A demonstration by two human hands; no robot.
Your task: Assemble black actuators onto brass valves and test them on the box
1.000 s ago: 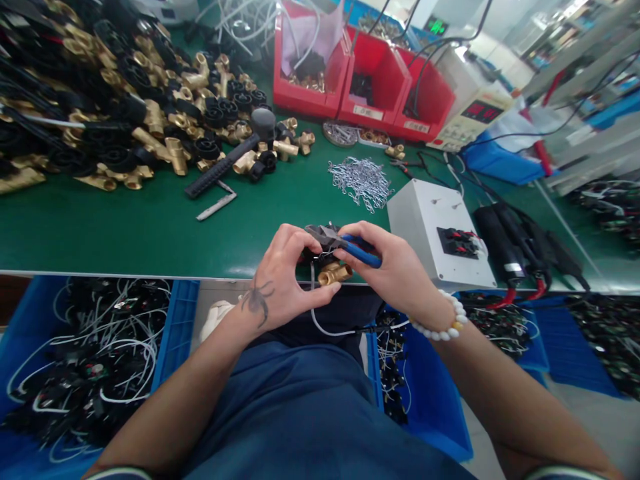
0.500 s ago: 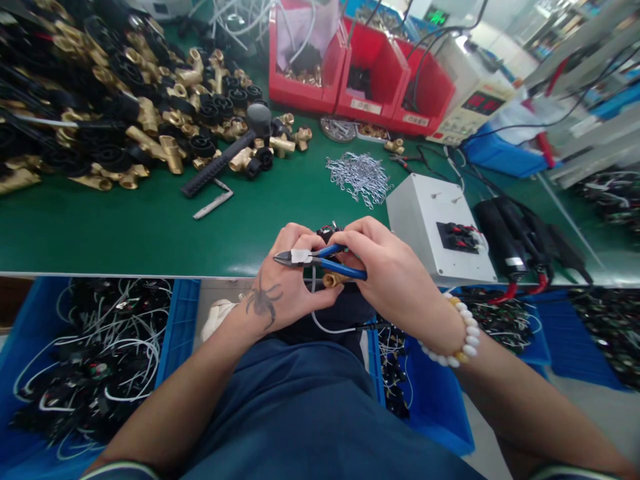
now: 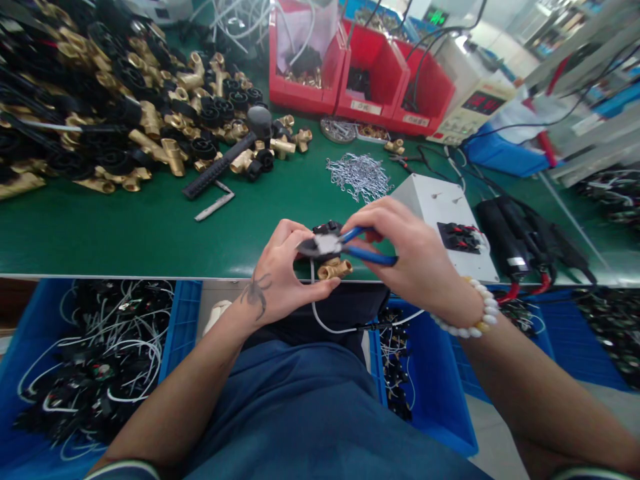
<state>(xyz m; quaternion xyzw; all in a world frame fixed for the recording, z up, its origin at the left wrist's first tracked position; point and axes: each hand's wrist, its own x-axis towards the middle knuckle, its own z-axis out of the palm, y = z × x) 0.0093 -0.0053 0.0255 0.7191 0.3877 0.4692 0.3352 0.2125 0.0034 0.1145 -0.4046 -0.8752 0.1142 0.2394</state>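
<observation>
1. At the green bench (image 3: 125, 233)'s near edge, your left hand (image 3: 280, 280) clasps the brass fitting (image 3: 334, 269) with its black housing (image 3: 327, 227); your right hand (image 3: 417, 260) grips blue-handled pliers (image 3: 373, 256).
2. Fitting and housing appear joined; loose metal clips (image 3: 359, 177) lie beyond. What remains cannot be judged.
3. Blurred, the pliers' head covers part of the housing; whether its tips meet cannot be told.

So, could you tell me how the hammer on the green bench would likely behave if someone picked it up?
The hammer would probably feel head-heavy, given its bulky grey head on a slim black handle. That handle looks stiff, and its ribbing should limit slipping. The head lies among brass fittings, so dragging it might nudge some.
</observation>
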